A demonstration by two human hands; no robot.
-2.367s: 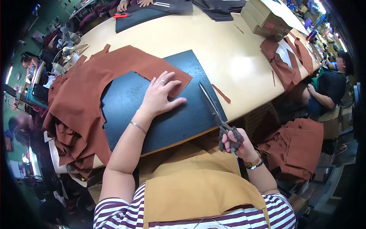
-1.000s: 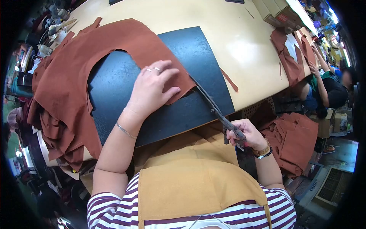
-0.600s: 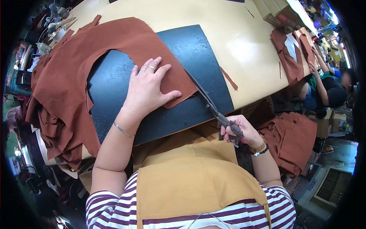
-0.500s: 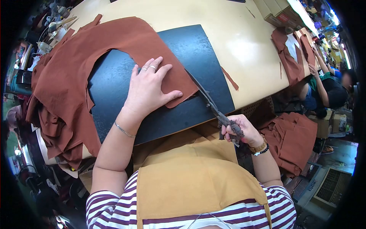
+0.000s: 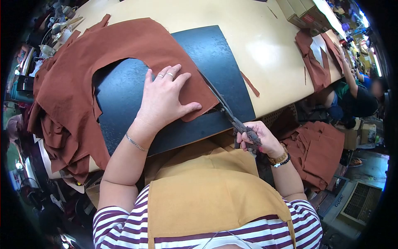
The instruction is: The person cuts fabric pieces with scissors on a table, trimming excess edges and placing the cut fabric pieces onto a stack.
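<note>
My left hand [image 5: 165, 97] lies with fingers spread on a strip of rust-brown fabric [image 5: 132, 37], pressing it against a black board [image 5: 199, 126]. The cloth curves away to the left and falls in folds over the table's edge. In my right hand [image 5: 261, 139] is a pair of scissors [image 5: 233, 119], its handles wrapped in dark grey material. The blades point up and left along the fabric's right edge, one of them passing by the cloth's corner. Part of the lower blade is hidden by the cloth.
A narrow brown scrap [image 5: 250, 84] lies on the cream table [image 5: 265, 45] beside the board. More brown cloth is piled at lower right [image 5: 315, 153]. Across the table, another person [image 5: 354, 95] handles brown pieces [image 5: 315, 62]. A cardboard box [image 5: 300, 14] stands at the back right.
My left hand and the fabric's near end have shifted slightly to the right. My right hand with the scissors has moved slightly up and left.
</note>
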